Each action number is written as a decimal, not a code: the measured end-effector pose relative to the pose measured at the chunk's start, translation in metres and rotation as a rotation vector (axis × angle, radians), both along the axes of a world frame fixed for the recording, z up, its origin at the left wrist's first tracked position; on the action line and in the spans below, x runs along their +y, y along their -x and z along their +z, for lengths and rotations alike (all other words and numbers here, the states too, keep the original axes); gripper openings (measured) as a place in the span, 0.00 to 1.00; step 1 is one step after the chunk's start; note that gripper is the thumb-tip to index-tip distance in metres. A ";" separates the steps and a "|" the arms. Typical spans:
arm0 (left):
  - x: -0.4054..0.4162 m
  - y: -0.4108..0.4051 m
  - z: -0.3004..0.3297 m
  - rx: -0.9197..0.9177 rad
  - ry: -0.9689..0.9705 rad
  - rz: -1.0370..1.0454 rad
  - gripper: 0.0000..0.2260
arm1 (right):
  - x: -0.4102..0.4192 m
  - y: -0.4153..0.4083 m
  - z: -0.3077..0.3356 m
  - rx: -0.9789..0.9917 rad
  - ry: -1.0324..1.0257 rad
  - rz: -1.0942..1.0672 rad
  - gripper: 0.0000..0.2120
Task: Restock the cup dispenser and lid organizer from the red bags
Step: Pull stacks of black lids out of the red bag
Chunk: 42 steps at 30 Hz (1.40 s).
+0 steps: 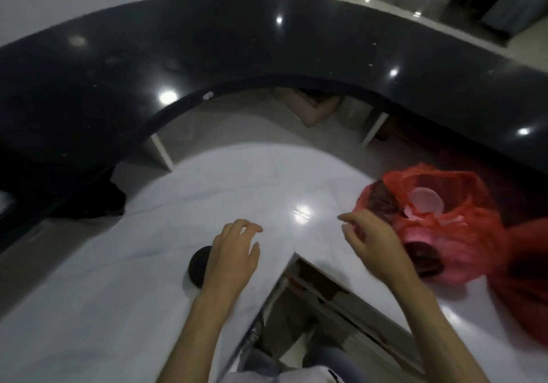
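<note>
Nearest the camera, two bare forearms reach forward over the white glossy tabletop (118, 293), which has a notch cut into its near edge between them. The left hand (234, 252) hovers low over the surface, fingers loosely curled and holding nothing; a small black round object (198, 265) lies just beside and partly under it, too dim to identify. The right hand (373, 243) is also empty, its fingers relaxed and half-spread, fingertips right at the near-left edge of the thin red plastic bag (462, 234).

That bag sits on the right side of the tabletop, its mouth open and crumpled. Inside, a pale round disc (425, 200), probably a lid, shows at the top, with dark shapes lower down that may be more lids or cups; the blur leaves this uncertain. A second red mass (530, 282) lies just right of it, likely another bag.

The film looks soft, light and slippery, so it will collapse if pulled. Better to spread the mouth with one hand and lift the contents out by their rims; thin plastic lids flex and nest, so a stack should be gripped around its edge.

Beyond, a curved black polished counter (267, 41) arcs across the far side. Neither dispenser nor organizer is visible.
</note>
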State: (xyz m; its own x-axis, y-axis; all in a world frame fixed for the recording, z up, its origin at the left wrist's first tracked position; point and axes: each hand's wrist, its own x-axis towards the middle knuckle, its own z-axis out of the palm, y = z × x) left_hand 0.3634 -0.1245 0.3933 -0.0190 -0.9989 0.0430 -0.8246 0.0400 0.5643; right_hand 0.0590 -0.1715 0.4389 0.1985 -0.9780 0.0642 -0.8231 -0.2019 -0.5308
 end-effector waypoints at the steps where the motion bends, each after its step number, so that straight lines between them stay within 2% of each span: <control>1: -0.009 0.013 0.003 0.017 0.004 -0.088 0.12 | -0.007 0.017 0.010 0.014 0.056 -0.031 0.08; 4: -0.034 0.060 0.017 0.047 0.038 -0.276 0.11 | -0.031 0.071 0.034 0.012 0.230 -0.156 0.08; 6: -0.051 0.095 0.031 0.035 0.094 -0.350 0.11 | -0.049 0.112 0.037 0.023 0.238 -0.261 0.07; 9: -0.075 0.154 0.053 0.006 0.181 -0.472 0.12 | -0.074 0.165 0.030 0.145 0.009 -0.310 0.12; 11: -0.091 0.192 0.067 0.006 0.219 -0.540 0.14 | -0.085 0.188 0.025 0.274 -0.246 -0.240 0.16; 13: -0.104 0.229 0.080 0.037 0.201 -0.578 0.17 | -0.086 0.201 0.020 0.358 -0.399 -0.122 0.17; 17: -0.122 0.292 0.087 0.039 0.037 -0.602 0.23 | -0.080 0.212 0.022 0.320 -0.423 0.051 0.08; 20: -0.134 0.322 0.068 -0.098 -0.150 -0.630 0.17 | -0.075 0.218 0.019 0.303 -0.491 0.115 0.06; 22: -0.136 0.330 0.057 -0.208 -0.191 -0.626 0.13 | -0.073 0.226 0.014 0.343 -0.532 0.137 0.08; 26: -0.135 0.329 0.051 -0.386 -0.054 -0.592 0.16 | -0.067 0.237 0.007 0.431 -0.504 0.147 0.15; 29: -0.133 0.327 0.051 -0.502 -0.109 -0.638 0.18 | -0.060 0.239 -0.002 0.460 -0.456 0.187 0.26; 31: -0.129 0.328 0.050 -0.558 -0.103 -0.666 0.19 | -0.056 0.237 -0.008 0.480 -0.419 0.219 0.29; 35: -0.122 0.332 0.042 -0.521 0.040 -0.772 0.20 | -0.045 0.228 -0.014 0.500 -0.360 0.265 0.24; 38: -0.118 0.326 0.037 -0.526 0.016 -0.836 0.22 | -0.036 0.227 -0.013 0.486 -0.371 0.314 0.23; 42: -0.114 0.310 0.037 -0.552 -0.038 -0.778 0.22 | -0.028 0.233 -0.015 0.457 -0.356 0.304 0.27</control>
State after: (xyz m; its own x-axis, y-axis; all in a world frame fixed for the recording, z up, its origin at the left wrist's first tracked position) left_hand 0.0529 -0.2382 0.4300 -0.6869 -0.6980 -0.2025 -0.7245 0.6794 0.1159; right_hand -0.1738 -0.1993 0.4242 0.3996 -0.8199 -0.4100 -0.9158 -0.3374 -0.2178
